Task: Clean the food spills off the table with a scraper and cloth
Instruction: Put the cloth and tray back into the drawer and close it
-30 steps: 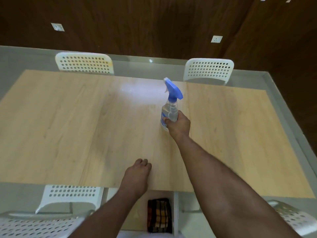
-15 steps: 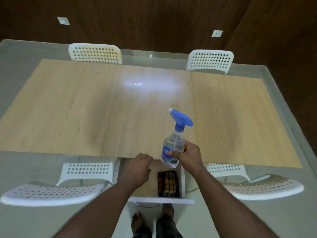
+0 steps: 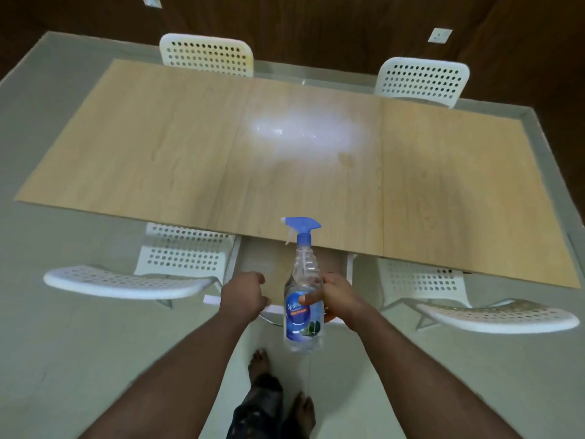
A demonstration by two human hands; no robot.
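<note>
My right hand (image 3: 340, 299) grips a clear spray bottle (image 3: 303, 280) with a blue trigger head and blue label, held upright over the open drawer (image 3: 269, 264) below the table's near edge. My left hand (image 3: 245, 296) sits on the drawer's white front edge with fingers curled over it. The light wooden table (image 3: 158, 147) has a shiny wet patch (image 3: 304, 131) near its far middle. No scraper or cloth shows; the bottle and my hands hide most of the drawer's inside.
White perforated chairs stand at the far left (image 3: 205, 55), far right (image 3: 421, 80), near left (image 3: 126, 280) and near right (image 3: 497, 315). My bare feet (image 3: 262, 359) are on the grey floor. A dark wooden wall lies behind.
My right hand carried the spray bottle from the table's middle back to over the drawer. My left hand left the tabletop and came to the drawer front. I have stepped back.
</note>
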